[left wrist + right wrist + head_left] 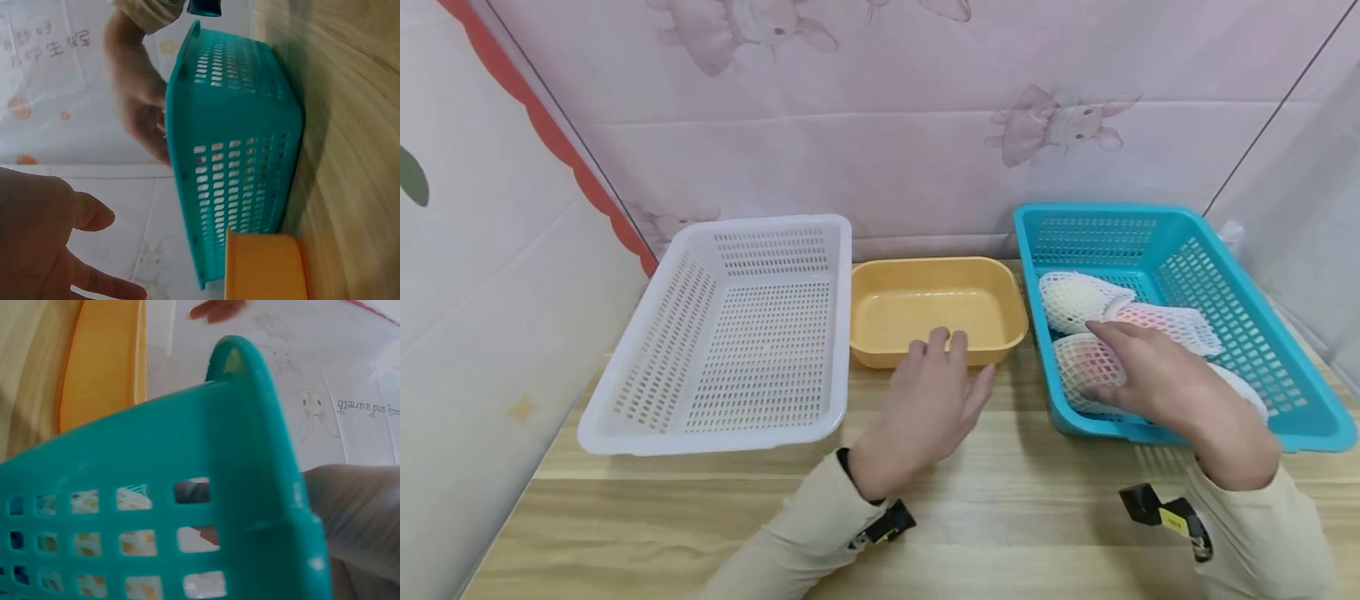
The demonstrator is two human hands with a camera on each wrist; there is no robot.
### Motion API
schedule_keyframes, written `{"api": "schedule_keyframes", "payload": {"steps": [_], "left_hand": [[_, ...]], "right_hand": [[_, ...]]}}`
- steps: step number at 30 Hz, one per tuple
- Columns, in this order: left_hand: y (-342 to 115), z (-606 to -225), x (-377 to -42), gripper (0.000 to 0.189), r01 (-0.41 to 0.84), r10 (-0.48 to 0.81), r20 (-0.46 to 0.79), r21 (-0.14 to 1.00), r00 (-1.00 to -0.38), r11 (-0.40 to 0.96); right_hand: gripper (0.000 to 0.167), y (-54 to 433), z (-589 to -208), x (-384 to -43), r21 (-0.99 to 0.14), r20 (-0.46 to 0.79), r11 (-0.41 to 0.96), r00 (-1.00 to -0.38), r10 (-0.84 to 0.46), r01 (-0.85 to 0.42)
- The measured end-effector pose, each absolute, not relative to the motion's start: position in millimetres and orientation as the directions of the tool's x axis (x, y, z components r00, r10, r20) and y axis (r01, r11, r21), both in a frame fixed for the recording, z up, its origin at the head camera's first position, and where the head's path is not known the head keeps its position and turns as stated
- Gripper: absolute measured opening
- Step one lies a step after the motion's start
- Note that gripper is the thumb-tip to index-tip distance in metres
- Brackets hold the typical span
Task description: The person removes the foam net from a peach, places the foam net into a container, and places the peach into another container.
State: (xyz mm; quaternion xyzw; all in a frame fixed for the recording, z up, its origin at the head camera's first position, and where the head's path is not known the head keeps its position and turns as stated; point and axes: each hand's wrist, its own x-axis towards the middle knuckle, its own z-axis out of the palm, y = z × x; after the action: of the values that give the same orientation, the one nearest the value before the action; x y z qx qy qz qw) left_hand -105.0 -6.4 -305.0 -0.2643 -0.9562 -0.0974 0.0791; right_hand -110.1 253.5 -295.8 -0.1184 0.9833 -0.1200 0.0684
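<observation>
My right hand [1172, 383] reaches over the near side of the teal basket [1228, 250], thumb and fingers spread above a foam-netted, pinkish round fruit [1086, 371]. Through the basket holes in the right wrist view, its fingertips [190, 492] appear just above the netted fruit, with a gap between them. Beside that fruit lie a pale netted fruit [1067, 300], a pink netted one [1172, 325] and another white-netted piece [1240, 392], partly hidden by the hand. My left hand [925, 400] hovers in front of the yellow tub [936, 358], fingers loosely extended, holding nothing.
A white perforated basket [835, 417] stands left of the yellow tub, its rim close against it. All three containers sit on a wood-grain table [1000, 517], before a wall covered in pink rabbit-print sheeting [880, 167].
</observation>
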Motion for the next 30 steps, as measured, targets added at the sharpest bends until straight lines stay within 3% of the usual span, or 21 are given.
{"api": "schedule_keyframes", "payload": {"steps": [8, 22, 30], "left_hand": [[32.7, -318.3, -109.4, 0.066, 0.522, 0.512, 0.129, 0.066, -0.849, 0.85], [77.0, -328.5, -121.2, 0.071, 0.508, 0.502, 0.097, 0.052, -0.859, 0.86], [81.1, -329.7, -123.8, 0.065, 0.516, 0.513, 0.097, 0.003, -0.853, 0.857]], "right_hand": [[0.083, 249.4, -304.9, -114.3, -0.245, -0.177, 0.958, -0.965, -0.192, -0.146], [0.075, 247.6, -323.9, -120.4, -0.222, -0.093, 0.953, -0.968, -0.232, -0.207], [0.073, 240.2, -327.4, -124.2, -0.225, -0.13, 0.962, -0.974, -0.184, -0.152]]}}
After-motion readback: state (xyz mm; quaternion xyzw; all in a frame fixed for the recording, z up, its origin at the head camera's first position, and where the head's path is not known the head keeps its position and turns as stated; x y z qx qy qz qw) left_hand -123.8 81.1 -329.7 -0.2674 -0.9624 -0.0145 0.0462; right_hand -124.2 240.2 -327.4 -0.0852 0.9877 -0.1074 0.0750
